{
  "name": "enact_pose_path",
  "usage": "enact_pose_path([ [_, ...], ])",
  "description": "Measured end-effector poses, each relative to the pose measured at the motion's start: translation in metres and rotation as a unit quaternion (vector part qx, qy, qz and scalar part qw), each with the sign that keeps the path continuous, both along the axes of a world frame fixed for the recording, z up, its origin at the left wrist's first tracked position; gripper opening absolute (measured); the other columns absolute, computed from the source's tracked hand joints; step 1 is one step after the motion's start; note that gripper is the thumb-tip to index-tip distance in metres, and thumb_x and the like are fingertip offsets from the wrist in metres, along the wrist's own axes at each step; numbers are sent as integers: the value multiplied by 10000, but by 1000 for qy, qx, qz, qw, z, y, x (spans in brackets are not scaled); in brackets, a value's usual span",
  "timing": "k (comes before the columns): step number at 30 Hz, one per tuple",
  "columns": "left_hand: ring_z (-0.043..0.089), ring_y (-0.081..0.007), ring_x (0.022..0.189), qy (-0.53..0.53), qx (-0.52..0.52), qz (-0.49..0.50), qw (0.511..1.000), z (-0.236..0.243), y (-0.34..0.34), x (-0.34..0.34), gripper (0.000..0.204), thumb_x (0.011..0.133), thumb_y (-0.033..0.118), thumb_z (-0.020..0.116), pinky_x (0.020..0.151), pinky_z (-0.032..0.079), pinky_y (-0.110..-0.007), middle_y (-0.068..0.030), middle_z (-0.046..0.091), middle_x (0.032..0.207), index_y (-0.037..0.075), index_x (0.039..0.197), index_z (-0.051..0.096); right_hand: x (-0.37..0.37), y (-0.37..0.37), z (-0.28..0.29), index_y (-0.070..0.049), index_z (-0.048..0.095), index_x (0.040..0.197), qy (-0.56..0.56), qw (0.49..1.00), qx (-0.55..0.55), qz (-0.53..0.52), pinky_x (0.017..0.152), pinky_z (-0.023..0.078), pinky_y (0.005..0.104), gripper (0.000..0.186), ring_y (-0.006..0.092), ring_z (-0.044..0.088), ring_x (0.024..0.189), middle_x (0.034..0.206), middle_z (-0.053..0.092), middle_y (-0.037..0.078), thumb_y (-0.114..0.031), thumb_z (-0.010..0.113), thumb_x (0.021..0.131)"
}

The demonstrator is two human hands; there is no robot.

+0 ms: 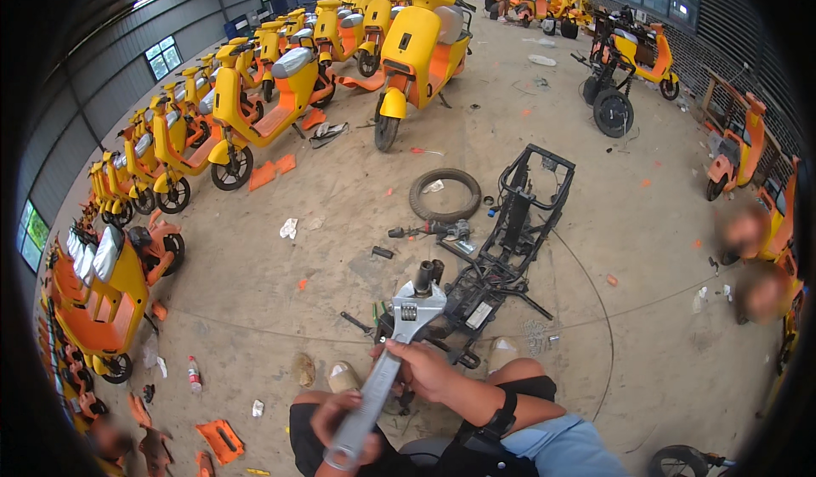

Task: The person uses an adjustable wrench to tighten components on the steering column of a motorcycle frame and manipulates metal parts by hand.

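Observation:
A large silver adjustable wrench [408, 309] slants up from my lap, its jaws at a dark metal tube [423, 277] that stands among black parts. My left hand [338, 422] is closed on the lower handle. My right hand [421, 366] is closed around the upper handle, just below the head, with the thumb lying across it. A bare black scooter frame [518, 222] lies on the floor just beyond my hands, partly behind the wrench.
A tyre [444, 174], tools [357, 321], a bottle [194, 373] and orange panels [219, 439] lie on the concrete floor. Rows of yellow scooters [408, 52] line the left; more [748, 150] stand right, beside a partly built one [612, 111]. A person [495, 1] sits far back.

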State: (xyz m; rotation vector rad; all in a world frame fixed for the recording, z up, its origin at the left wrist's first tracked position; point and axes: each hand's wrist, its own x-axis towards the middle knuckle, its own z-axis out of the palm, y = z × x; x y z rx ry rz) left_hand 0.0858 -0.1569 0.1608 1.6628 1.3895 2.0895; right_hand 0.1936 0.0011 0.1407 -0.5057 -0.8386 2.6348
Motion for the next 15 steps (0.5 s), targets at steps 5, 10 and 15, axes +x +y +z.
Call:
enact_pose_path([
  [5, 553, -312, 1135, -355, -31, 22, 934, 5, 21, -81, 614, 936, 339, 581, 1065, 367, -458, -155, 597, 1094, 24, 1402, 334, -59, 5, -9, -70, 471, 1347, 103, 993, -64, 6, 664, 469, 317, 408, 181, 609, 883, 1197, 620, 98, -330, 434, 1035],
  [10, 608, -323, 1051, -484, -121, 59, 864, 20, 76, -156, 346, 969, 214, 541, 940, 485, -411, -150, 623, 1022, -4, 1231, 484, -97, 19, 0, -153, 313, 1467, 137, 980, -132, -52, 754, 473, 352, 488, 230, 585, 1062, 1327, 524, 76, -270, 464, 1017],
  [15, 628, -294, 1006, -440, -159, 41, 883, 47, 85, -182, 228, 962, 188, 550, 921, 501, -390, -106, 635, 970, 15, 1110, 568, -118, 13, 5, -146, 232, 1493, 189, 970, -136, -66, 755, 482, 352, 581, 254, 609, 1064, 1248, 525, 55, -167, 503, 980],
])
